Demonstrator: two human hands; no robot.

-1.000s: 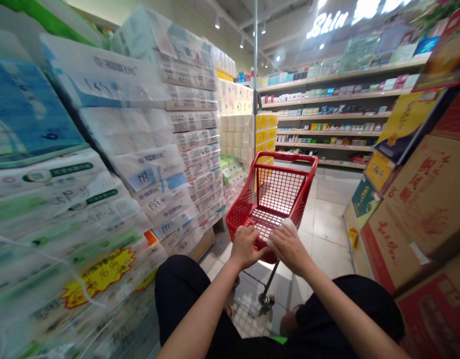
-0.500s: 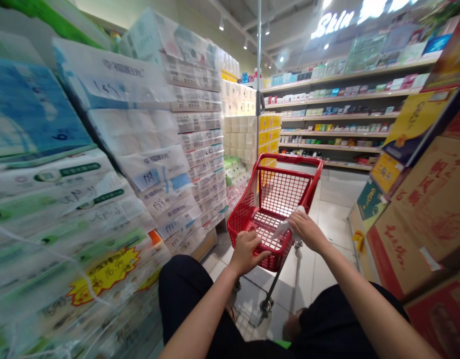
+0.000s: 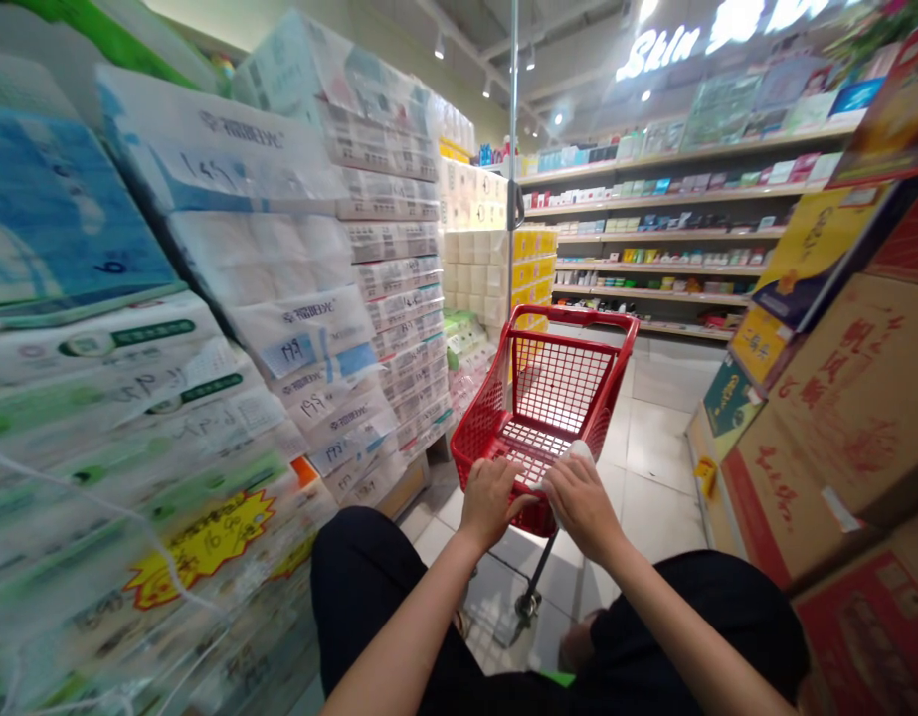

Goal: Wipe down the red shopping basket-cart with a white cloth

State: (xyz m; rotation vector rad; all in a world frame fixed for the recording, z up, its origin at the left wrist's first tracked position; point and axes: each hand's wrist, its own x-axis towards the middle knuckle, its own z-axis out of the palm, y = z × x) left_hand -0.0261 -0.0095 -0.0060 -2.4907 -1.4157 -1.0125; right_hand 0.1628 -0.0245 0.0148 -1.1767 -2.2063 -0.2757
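A small red shopping cart stands in the aisle just in front of me, its basket bare. My left hand is closed over the near rim of the cart. My right hand sits beside it on the same rim, fingers closed round a white cloth pressed against the red plastic. Both forearms reach forward over my dark trousers.
Tall stacks of wrapped tissue packs wall the left side, with yellow price tags low down. Cardboard boxes lean along the right. Shelves of small goods run across the far end. Pale floor tiles stretch ahead.
My right hand, which had slid out along the cart's right rim with the cloth, has come back to the near rim beside my left hand. The left hand stayed put.
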